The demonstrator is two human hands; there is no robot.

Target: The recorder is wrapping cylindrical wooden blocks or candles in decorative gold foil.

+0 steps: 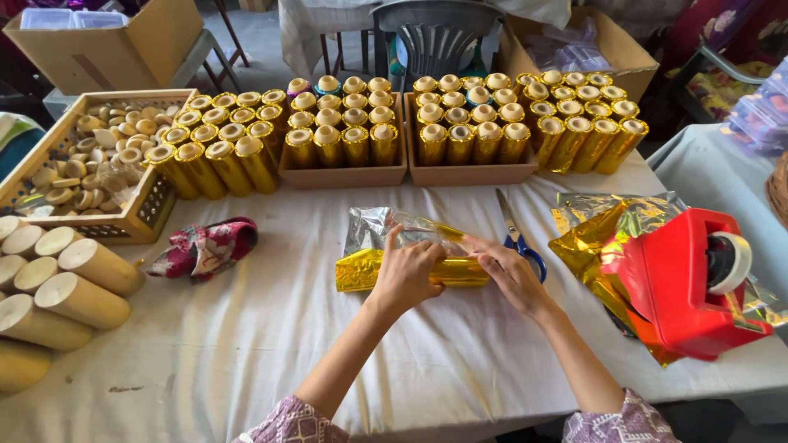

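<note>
Worktop (246,344) under white cloth carries 2 cardboard boxes (343,174) of gold-wrapped tubes along its far edge, bare wooden cylinders (78,299) at left and a red tape dispenser (685,283) at right. At centre lies a gold foil roll (361,271); the left hand (408,275) and right hand (509,275) press on it with fingers curled closed, blue-handled scissors (517,238) just beyond.

A small craft workshop: rows of gold-wrapped tubes (345,135), bare bamboo cylinders (57,287), cardboard boxes (107,41).
</note>
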